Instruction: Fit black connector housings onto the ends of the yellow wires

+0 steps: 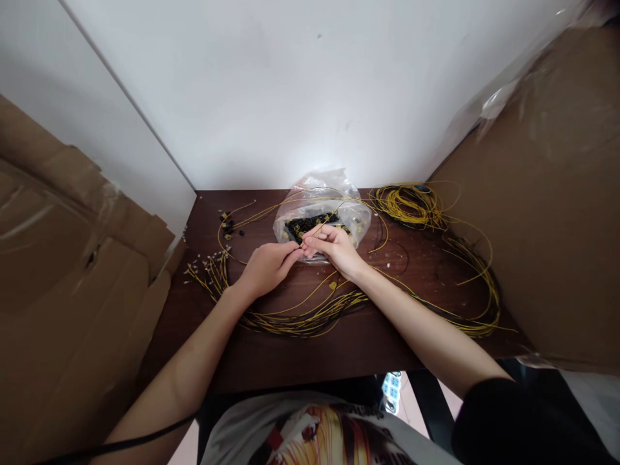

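My left hand [271, 265] and my right hand [336, 248] meet over the front of a clear plastic bag [329, 181]. Both pinch a thin yellow wire [320, 226], which rises from the fingertips toward the upper right. What sits right at the fingertips is too small to make out. Inside the open bag lie many small black and yellow parts [310, 223]. Below my hands, a long bundle of yellow and black wires [295, 325] curves across the brown table [271, 361], passing under my right forearm.
A coil of yellow and black wire [409, 206] lies at the back right. Small white ends [194, 266] tip the bundle at the left, near loose black pieces [226, 224]. Cardboard stands on the left [72, 258] and right [547, 213], with a white wall [271, 97] behind.
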The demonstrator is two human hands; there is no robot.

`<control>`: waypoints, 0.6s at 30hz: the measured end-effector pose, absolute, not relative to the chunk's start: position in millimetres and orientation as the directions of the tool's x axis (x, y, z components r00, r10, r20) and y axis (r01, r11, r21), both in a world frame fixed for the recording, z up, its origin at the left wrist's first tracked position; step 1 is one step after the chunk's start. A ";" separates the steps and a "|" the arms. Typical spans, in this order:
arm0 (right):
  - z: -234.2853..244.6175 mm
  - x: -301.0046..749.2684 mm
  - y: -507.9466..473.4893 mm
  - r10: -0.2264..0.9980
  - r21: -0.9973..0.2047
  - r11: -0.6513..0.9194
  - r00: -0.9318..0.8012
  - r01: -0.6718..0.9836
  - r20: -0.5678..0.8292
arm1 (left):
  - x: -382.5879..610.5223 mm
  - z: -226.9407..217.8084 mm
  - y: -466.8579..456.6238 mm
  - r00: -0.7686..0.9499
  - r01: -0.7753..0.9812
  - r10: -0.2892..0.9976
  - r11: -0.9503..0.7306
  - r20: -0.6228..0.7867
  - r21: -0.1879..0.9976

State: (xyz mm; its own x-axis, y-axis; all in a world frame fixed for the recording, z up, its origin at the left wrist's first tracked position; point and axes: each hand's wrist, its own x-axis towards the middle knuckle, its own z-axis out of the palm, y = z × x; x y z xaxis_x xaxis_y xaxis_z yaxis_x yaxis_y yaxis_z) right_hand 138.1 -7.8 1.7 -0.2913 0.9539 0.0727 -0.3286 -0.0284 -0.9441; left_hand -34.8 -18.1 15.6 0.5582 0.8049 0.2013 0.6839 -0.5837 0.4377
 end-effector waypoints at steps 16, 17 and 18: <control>2.7 137.9 -7.4 0.953 -0.942 -0.039 -0.297 -0.334 0.066 | -34.9 17.4 -18.3 0.562 0.726 0.810 -0.580 0.168 0.371; 2.7 137.9 -7.3 0.953 -0.942 -0.039 -0.297 -0.333 0.066 | -35.0 17.5 -18.3 0.562 0.728 0.810 -0.580 0.166 0.367; 2.6 138.0 -7.3 0.953 -0.942 -0.038 -0.297 -0.332 0.066 | -35.0 17.6 -18.2 0.561 0.729 0.811 -0.578 0.165 0.366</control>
